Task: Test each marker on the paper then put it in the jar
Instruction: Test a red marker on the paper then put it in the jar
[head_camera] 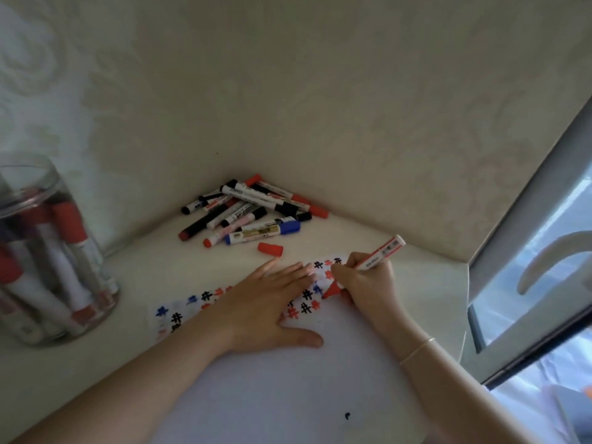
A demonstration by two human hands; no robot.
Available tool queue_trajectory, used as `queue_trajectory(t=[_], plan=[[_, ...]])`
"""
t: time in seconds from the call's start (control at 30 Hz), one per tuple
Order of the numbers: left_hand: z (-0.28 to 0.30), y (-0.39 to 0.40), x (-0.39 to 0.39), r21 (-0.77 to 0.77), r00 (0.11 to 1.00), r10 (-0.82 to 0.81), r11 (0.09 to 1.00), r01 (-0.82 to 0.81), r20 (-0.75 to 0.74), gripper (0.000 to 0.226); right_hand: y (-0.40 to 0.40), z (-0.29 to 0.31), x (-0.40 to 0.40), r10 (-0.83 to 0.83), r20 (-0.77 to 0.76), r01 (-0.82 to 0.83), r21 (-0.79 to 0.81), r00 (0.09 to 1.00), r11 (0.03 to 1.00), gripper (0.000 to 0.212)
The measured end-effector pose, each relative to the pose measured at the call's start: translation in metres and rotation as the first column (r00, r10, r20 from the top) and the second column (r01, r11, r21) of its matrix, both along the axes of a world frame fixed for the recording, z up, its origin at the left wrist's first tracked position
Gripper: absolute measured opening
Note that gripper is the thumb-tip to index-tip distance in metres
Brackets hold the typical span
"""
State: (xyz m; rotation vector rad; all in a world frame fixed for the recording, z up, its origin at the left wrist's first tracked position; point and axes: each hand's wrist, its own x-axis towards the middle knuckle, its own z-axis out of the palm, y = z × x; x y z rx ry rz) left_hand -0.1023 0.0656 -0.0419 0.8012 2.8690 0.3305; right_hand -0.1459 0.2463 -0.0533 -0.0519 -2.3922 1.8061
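A white sheet of paper [288, 386] lies on the pale surface, with rows of red, blue and black marks along its far edge. My left hand [269, 306] lies flat on the paper, fingers straight. My right hand [365, 283] grips an uncapped red marker [379, 254] with its red tip down on the paper. Its red cap [270, 249] lies loose just beyond the paper. A pile of red, black and blue markers [253, 213] sits in the far corner. At the far left stands a clear glass jar [48, 254] holding several markers.
Pale patterned walls close the corner behind the marker pile. A grey window frame [525, 238] with a curved handle runs down the right side. A small black spot [347, 415] marks the near part of the paper.
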Motion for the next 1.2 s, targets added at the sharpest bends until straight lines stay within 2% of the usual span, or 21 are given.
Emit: queue_trajectory(t=[0.2,0.33,0.47,0.67,0.93,1.2], plan=[[0.0001,0.0001,-0.0006,0.025,1.000,-0.013,1.000,0.013,0.008,0.096,-0.0025,0.0025,0.0020,-0.011,-0.024,0.013,0.047,1.000,0.999,0.021],[0.0000,0.0001,-0.0007,0.038,1.000,-0.008,0.999,0.008,0.013,0.098,-0.0007,0.0053,0.0033,-0.013,-0.049,0.015,0.048,0.999,0.999,0.031],[0.0012,0.0006,-0.0007,0.043,1.000,-0.017,0.999,0.016,0.010,0.097,-0.0003,0.0071,0.0053,0.033,-0.023,-0.032,0.021,0.999,0.999,0.023],[0.0013,0.0009,-0.0017,0.036,1.000,-0.011,0.999,0.011,0.010,0.098,-0.0002,0.0037,0.0028,0.000,-0.067,0.007,0.106,0.998,0.994,0.029],[-0.0026,-0.0004,-0.0037,0.040,1.000,-0.013,0.999,0.012,0.006,0.098,-0.0011,0.0053,0.0052,0.033,-0.028,-0.031,0.062,0.999,0.998,0.019],[-0.0056,-0.0016,-0.0047,0.054,1.000,-0.018,0.998,0.019,-0.015,0.098,-0.0002,0.0058,0.0055,0.016,-0.040,-0.014,0.048,0.999,0.999,0.023]])
